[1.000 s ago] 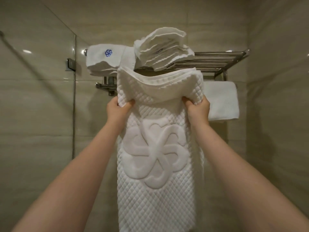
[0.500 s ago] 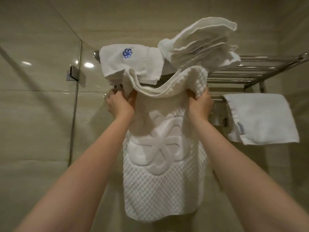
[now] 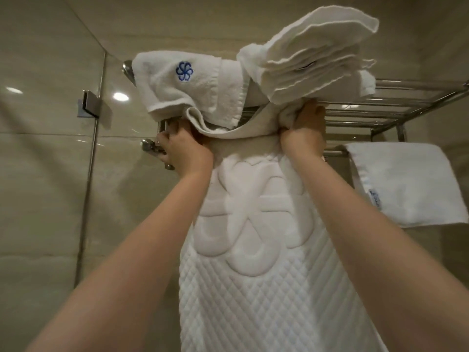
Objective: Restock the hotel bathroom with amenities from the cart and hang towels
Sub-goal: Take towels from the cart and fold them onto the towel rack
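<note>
The left hand (image 3: pixel 184 146) is raised to the lower rail of the chrome towel rack (image 3: pixel 396 102), fingers curled around the upper left corner of the quilted bath mat (image 3: pixel 256 262); the fingertips are hidden behind the cloth and the rail bracket. The right hand (image 3: pixel 304 133) is raised level with it, closed on the upper right corner of the same mat, knuckles just under the rack's shelf bars. Between the two hands the mat's top edge sags in a shallow fold and lies against the underside of the shelf; whether it has passed over the hanging rail cannot be determined from here. The remainder of the mat hangs straight down between the forearms, showing a raised flower emblem above a diamond-quilted field, its lower edge out of view. On the shelf directly above the left hand lies a folded white towel with a blue flower logo (image 3: pixel 184 71), one corner drooping over the front of the shelf and touching the mat's fold. Beside it, above the right hand, sits a stack of folded white cloths (image 3: pixel 312 54), tilted upward to the right. To the right, a smaller white towel (image 3: pixel 406 184) hangs from the lower rail, apart from the mat. A glass shower panel (image 3: pixel 50 148) with a metal clamp stands to the left against beige tiled walls.
</note>
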Demonstrator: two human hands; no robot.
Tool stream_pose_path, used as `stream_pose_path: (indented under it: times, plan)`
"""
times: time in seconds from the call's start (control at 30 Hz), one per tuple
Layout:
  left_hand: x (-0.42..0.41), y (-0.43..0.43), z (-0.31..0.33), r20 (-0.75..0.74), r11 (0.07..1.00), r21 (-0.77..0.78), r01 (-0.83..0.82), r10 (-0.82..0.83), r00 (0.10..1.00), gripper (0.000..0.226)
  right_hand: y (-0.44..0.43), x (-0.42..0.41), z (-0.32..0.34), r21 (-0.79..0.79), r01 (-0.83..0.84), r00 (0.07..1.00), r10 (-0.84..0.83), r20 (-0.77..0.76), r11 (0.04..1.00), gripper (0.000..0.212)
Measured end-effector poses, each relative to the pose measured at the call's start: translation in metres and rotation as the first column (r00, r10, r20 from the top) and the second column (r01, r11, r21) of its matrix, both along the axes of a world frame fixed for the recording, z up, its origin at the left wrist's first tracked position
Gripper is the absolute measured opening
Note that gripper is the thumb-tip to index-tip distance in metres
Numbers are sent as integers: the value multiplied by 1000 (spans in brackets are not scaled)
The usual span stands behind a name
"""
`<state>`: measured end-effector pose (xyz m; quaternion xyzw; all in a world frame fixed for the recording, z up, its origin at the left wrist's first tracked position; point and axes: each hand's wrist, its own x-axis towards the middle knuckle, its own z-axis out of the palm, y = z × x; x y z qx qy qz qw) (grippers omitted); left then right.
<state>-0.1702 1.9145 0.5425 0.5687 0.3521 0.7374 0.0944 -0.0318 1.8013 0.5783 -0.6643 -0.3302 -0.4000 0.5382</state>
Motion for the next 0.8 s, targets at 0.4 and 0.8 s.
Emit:
stream_pose_path:
  times: [0.4,0.8]
  plan:
    - [-2,9,16,-565,997,-63,-52,7,825,63,-14,6,8,-387,166,986,-143,88,907,49]
    - [1,17,13,-493,996,-83,31,-68,867,61,-17,14,10,-566,41,987,55,152,823,77]
